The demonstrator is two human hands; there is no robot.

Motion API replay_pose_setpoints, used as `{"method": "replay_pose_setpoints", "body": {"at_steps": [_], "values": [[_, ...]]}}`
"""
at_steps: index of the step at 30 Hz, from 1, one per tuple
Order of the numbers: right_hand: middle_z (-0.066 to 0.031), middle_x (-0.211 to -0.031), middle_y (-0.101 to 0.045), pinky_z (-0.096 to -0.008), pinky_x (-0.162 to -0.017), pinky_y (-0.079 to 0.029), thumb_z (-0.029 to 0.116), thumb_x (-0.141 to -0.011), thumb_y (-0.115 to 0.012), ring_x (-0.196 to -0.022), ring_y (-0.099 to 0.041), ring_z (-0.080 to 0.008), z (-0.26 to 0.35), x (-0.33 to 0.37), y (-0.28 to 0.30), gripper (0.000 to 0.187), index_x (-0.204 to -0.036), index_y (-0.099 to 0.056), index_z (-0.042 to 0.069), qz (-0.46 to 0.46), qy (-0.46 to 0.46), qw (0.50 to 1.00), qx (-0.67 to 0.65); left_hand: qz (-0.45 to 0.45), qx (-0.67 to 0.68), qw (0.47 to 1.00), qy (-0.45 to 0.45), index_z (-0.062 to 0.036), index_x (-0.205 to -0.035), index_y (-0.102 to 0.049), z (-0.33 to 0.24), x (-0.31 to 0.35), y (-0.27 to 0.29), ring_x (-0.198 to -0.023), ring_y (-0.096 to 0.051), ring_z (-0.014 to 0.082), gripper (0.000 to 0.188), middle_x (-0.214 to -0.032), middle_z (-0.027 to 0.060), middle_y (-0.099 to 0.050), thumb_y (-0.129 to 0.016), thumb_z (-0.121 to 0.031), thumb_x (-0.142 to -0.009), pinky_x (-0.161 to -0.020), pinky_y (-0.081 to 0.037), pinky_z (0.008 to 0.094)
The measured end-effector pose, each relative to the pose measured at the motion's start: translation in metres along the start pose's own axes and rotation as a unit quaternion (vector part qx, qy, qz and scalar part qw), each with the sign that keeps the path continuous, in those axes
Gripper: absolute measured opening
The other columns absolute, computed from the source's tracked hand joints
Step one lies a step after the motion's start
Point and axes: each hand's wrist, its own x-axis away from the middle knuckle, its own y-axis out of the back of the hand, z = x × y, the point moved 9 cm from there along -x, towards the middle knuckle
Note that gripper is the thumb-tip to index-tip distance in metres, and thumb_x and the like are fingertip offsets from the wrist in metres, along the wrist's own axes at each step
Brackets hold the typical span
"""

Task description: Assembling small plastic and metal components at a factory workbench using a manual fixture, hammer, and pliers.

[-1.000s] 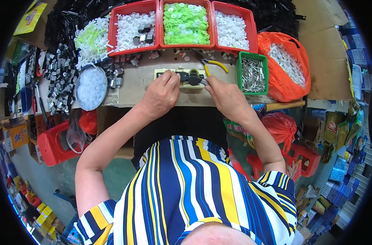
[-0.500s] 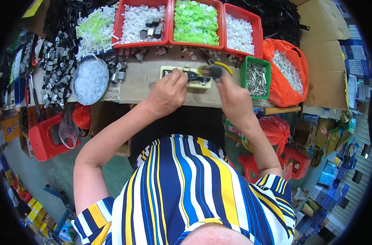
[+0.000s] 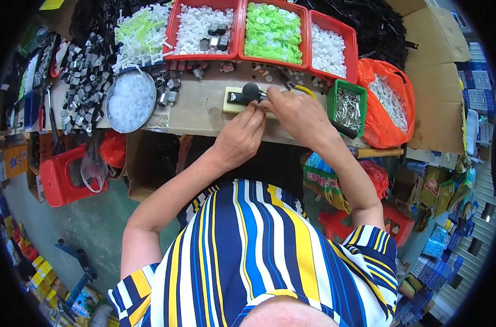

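A cream block (image 3: pixel 230 108) lies on the bench in front of me, with a black plastic piece (image 3: pixel 236 98) on top. My right hand (image 3: pixel 300 115) is closed around a hammer, its round dark head (image 3: pixel 251 90) over the block and its dark handle (image 3: pixel 344 129) sticking out past the hand. From the near side my left hand (image 3: pixel 240 137) reaches to the block, its thumb and fingers pinched together. Its fingertips meet those of the right hand; whatever they pinch is hidden. Behind the right hand lie pliers with yellow grips (image 3: pixel 306 91).
Red trays (image 3: pixel 240 53) of white and green plastic parts line the back. A green box (image 3: pixel 362 115) of metal pins and an orange bag (image 3: pixel 379 139) of white parts stand right. To the left are a clear round tub (image 3: pixel 129 103) and a pile of small dark-and-silver parts (image 3: pixel 87 82).
My right hand has moved left and nearer, bringing the hammer head over the block. My left hand has shifted right and slightly nearer me. The whole view has shifted a little.
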Motion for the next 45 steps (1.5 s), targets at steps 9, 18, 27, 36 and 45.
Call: {"method": "replay_pose_setpoints", "body": {"at_steps": [9, 18, 27, 36, 45], "values": [[-0.0168, -0.07, -0.065, -0.0443, -0.055, -0.051, 0.028, -0.096, -0.059, -0.065, -0.066, -0.0362, 0.006, -0.007, 0.006, 0.026, -0.088, -0.053, 0.004, -0.021, 0.014, 0.999, -0.03, -0.021, 0.022, 1.0, -0.005, 0.0135, -0.106, -0.064, -0.002, 0.002, 0.007, -0.114, -0.058, 0.0388, 0.036, -0.117, 0.0273, -0.059, -0.063, -0.005, -0.075, -0.097, -0.051, 0.0388], [-0.0169, -0.066, -0.065, -0.0427, -0.054, -0.053, 0.031, -0.097, -0.058, -0.063, -0.067, -0.0352, 0.006, -0.007, 0.024, 0.029, -0.087, -0.054, 0.004, -0.073, 0.024, 0.996, -0.034, -0.011, 0.044, 0.999, 0.004, 0.0118, -0.107, -0.064, 0.002, 0.005, 0.013, -0.116, -0.058, 0.037, 0.032, -0.116, 0.0233, -0.06, -0.064, -0.002, -0.077, -0.098, -0.05, 0.0386], [-0.0161, -0.064, -0.064, -0.0434, -0.053, -0.05, 0.032, -0.096, -0.06, -0.062, -0.066, -0.0345, -0.01, 0.028, 0.031, 0.03, -0.084, -0.054, 0.005, -0.14, -0.025, 0.986, -0.084, -0.061, 0.075, 0.994, 0.049, 0.0061, -0.102, -0.067, 0.023, 0.019, 0.047, -0.102, -0.063, 0.0344, 0.029, -0.106, 0.0168, -0.063, -0.071, 0.005, -0.074, -0.089, -0.054, 0.0413], [-0.0182, -0.07, -0.062, -0.0474, -0.054, -0.048, 0.026, -0.093, -0.065, -0.067, -0.064, -0.0389, -0.028, 0.055, -0.006, 0.026, -0.087, -0.051, 0.005, -0.047, -0.087, 0.993, -0.063, -0.056, 0.083, 0.995, 0.025, 0.005, -0.102, -0.067, 0.023, -0.016, 0.029, -0.104, -0.062, 0.0329, 0.026, -0.108, 0.0155, -0.063, -0.071, 0.001, -0.077, -0.089, -0.051, 0.0421], [-0.0197, -0.072, -0.059, -0.0482, -0.054, -0.047, 0.025, -0.094, -0.064, -0.068, -0.062, -0.041, -0.06, 0.1, -0.003, 0.026, -0.086, -0.051, 0.004, -0.064, -0.174, 0.979, -0.081, -0.047, 0.077, 0.996, 0.0, 0.0062, -0.101, -0.068, 0.023, -0.021, 0.019, -0.101, -0.063, 0.0318, 0.025, -0.105, 0.0156, -0.066, -0.071, 0.0, -0.077, -0.086, -0.053, 0.0402]]}}
